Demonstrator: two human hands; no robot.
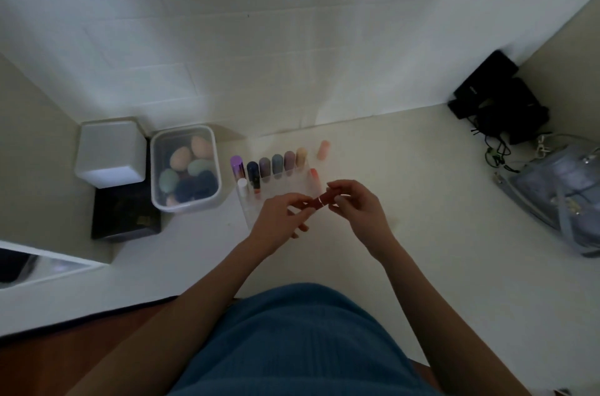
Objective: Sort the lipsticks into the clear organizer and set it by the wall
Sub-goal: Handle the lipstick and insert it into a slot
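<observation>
**Red lipstick held in both hands above the organizer**

A red lipstick [317,200] is pinched at its two ends: the left hand [281,213] grips one end between thumb and fingertips, the right hand [354,201] the other, fingers curled round it. It is held just above the near edge of the clear organizer [279,197], which stands on the desk [406,233] near the wall [259,55] but apart from it. A row of lipsticks [277,164] is already slotted upright in the far compartments; one pink tube [323,150] stands outside, just beside it.

The tube is judged light, rigid and smooth, so a fingertip pinch at mid-barrel should suffice; a cap may pull off if gripped alone. The organizer is probably thin, stiff plastic, slippery and top-heavy when loaded. It would best be taken by both side walls and slid rather than lifted.
</observation>
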